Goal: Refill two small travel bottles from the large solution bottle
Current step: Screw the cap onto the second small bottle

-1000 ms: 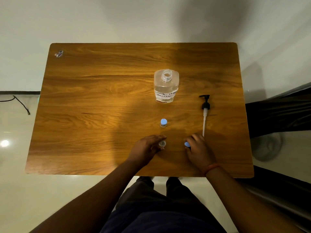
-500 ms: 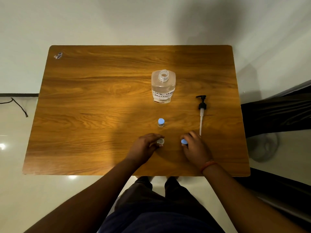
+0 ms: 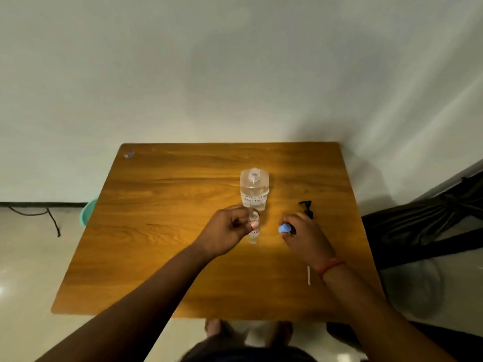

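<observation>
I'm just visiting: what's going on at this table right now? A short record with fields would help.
left hand: holds small travel bottle, uncapped
right hand: holds blue cap
large solution bottle: upright, open, beyond the hands
pump head: lying on wooden table, partly hidden by right hand
second small bottle: not visible

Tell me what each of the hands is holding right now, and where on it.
Left hand pinches the uncapped small bottle around its upper body, below the neck. Right hand pinches the blue cap by its sides.
</observation>
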